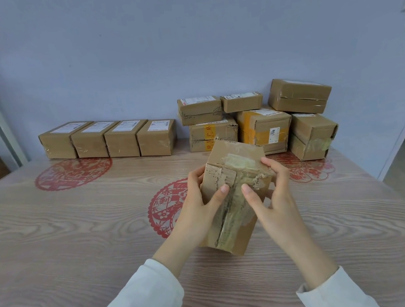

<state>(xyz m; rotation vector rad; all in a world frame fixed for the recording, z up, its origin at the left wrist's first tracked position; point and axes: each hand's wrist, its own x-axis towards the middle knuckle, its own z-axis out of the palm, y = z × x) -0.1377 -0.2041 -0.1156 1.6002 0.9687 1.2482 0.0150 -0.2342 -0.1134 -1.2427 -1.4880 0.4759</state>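
A taped cardboard box (232, 175) with torn, wrinkled tape along its seam is held up over the table, tilted away from me. My left hand (198, 202) grips its left side, thumb lying on the near face beside the seam. My right hand (272, 191) grips the right side, thumb on the near face and fingers curled over the far right edge.
A row of several labelled cardboard boxes (108, 139) lines the wall at the back left. A stack of more boxes (264, 124) stands at the back right. The wood-grain table (82, 235) bears red paper-cut patterns (73, 172). A doorway opens at the right.
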